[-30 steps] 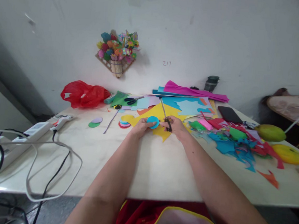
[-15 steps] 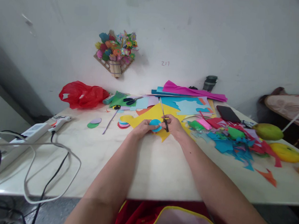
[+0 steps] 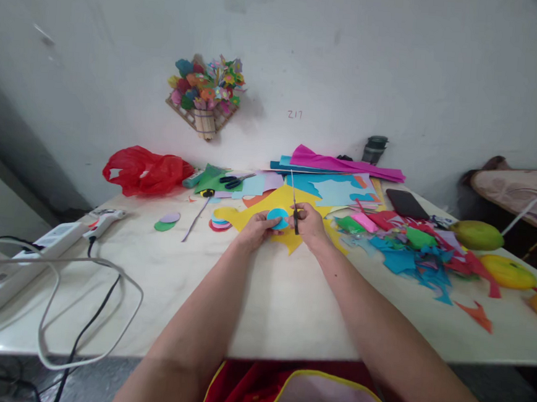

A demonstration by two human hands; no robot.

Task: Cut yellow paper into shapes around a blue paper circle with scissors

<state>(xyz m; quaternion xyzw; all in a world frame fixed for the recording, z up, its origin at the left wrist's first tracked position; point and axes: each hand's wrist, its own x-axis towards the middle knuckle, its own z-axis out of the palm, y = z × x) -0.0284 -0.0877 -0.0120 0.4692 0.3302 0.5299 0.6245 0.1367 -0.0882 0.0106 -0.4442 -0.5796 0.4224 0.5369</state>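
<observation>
My left hand (image 3: 259, 230) is closed on the edge of a round blue piece (image 3: 277, 218), thumb on top. Dark-handled scissors (image 3: 296, 218) are in my right hand (image 3: 310, 224), their blades pointing away toward the wall and apparently closed. Both hands are over a yellow sheet (image 3: 268, 203), close together, with the blue round between them. Left of the yellow sheet lies a small stack of coloured rounds (image 3: 220, 224). A green round (image 3: 165, 226) and a lilac round overlap farther left.
Coloured scraps (image 3: 413, 252), a phone (image 3: 406, 204) and yellow-green fruits (image 3: 477, 235) lie at right. A red bag (image 3: 146, 173), power strips (image 3: 51, 246) and looped cables are at left. Second scissors (image 3: 233, 181) lie behind.
The scissors in my right hand have turned slightly more upright beside the blue round. The whole view has shifted a little.
</observation>
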